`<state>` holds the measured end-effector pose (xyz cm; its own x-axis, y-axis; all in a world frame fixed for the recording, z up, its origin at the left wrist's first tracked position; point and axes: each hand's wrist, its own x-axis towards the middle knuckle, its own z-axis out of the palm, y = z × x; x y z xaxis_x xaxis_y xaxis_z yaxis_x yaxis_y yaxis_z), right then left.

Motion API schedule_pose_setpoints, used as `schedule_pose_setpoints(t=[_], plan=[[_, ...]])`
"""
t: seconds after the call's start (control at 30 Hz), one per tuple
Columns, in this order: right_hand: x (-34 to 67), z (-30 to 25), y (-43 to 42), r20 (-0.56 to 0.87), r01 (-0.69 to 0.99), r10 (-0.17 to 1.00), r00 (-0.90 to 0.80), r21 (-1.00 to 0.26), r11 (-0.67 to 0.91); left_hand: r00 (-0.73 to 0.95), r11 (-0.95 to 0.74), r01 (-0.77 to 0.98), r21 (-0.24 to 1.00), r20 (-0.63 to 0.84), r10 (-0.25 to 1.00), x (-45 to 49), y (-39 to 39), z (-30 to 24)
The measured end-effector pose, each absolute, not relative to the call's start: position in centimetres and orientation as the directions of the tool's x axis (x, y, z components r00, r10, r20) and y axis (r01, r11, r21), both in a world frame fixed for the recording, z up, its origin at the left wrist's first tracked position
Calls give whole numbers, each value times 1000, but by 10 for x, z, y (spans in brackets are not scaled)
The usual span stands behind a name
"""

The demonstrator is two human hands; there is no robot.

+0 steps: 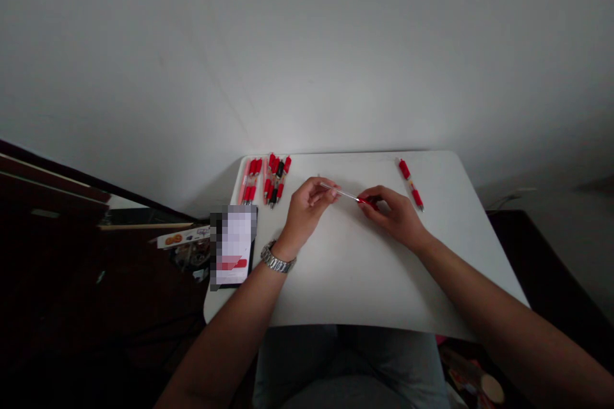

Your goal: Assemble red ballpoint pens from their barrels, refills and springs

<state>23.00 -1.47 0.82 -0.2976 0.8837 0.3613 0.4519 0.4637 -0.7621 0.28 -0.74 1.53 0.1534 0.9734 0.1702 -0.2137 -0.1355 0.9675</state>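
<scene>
My left hand (pixel 307 208) pinches the far end of a thin clear pen refill (pixel 341 193) above the small white table (pixel 364 268). My right hand (pixel 393 214) is closed on the red pen part (pixel 368 200) at the refill's other end. A silver watch (pixel 277 260) is on my left wrist. A heap of several red and black pens (pixel 266 180) lies at the table's far left corner. One red pen (pixel 411 184) lies alone at the far right, just beyond my right hand.
A phone (pixel 234 246) with a blurred screen lies on the table's left edge. A white wall rises behind the table. Dark furniture and clutter (pixel 182 239) stand to the left. My lap (pixel 345 364) is under the near edge.
</scene>
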Motion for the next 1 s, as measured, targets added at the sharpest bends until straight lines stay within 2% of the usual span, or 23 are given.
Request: schedule_pose_setpoints(t=[0.7,1.0], plan=[[227,8,-15,385,445,876,-289,-756,479,188,-101,-251,963,150,971,4,-9,15],[227,11,-16,375,445,880,-292,-761,473,207,-88,-210,974,132,969,2,-10,15]])
